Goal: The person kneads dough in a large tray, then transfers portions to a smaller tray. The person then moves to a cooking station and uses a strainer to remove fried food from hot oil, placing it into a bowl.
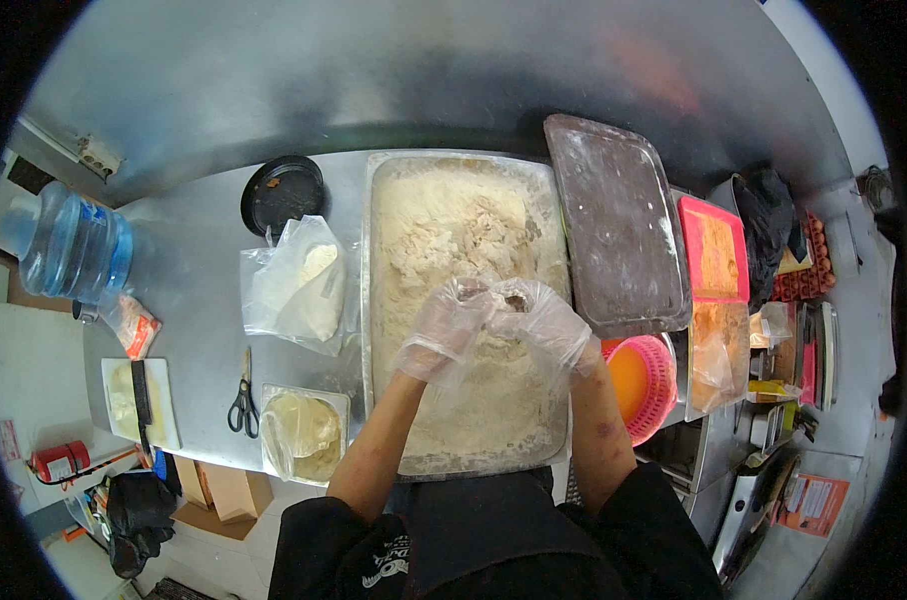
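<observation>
My left hand [446,322] and my right hand [540,319], both in clear plastic gloves, meet above the middle of a large metal tray [366,300]. Their fingers curl together around a small flour-coated piece [515,301], mostly hidden by the gloves. Pale flour [431,187] covers the tray's bottom. Just beyond my fingers, rough floured lumps [468,247] are heaped in it. What those lumps are made of cannot be told.
Left of the tray are a plastic bag of flour [318,292], a black round pan [282,193], scissors [243,409], a bagged container [342,427] and a knife [140,394] on a cutting board [165,420]. To the right are a dark tray [618,225] and a pink basket [660,390].
</observation>
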A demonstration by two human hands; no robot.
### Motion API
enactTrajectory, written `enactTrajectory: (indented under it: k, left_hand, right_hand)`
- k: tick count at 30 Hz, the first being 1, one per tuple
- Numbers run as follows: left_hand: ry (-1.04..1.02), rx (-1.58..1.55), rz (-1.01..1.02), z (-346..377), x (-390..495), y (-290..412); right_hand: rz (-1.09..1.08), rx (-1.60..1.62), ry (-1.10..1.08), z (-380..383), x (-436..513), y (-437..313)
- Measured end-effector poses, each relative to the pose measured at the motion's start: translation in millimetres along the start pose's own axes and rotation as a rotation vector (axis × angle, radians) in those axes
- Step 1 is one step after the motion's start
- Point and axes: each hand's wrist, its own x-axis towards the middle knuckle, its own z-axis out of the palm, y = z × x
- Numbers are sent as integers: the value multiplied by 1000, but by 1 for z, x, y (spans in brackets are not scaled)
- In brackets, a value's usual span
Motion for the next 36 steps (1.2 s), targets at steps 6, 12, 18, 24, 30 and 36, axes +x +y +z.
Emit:
enactTrajectory:
  k: [6,12,18,24,30,36]
  left_hand:
    - [165,343,102,-27,3,13]
    - [57,-110,-51,-30,8,-7]
    - [294,643,205,-48,-8,-29]
    - [-100,1343,-27,-43,-41,-81]
    - [-24,971,228,15,-49,-107]
    - [216,966,233,-16,-20,-92]
  right_hand:
    - [79,155,235,-7,0,13]
    - [-50,86,342,-4,14,26]
    - [-187,-824,107,-1,-5,28]
    - [220,-868,174,21,-34,43]
    - [429,-960,158,52,-21,61]
    - [413,-927,335,23,14,54]
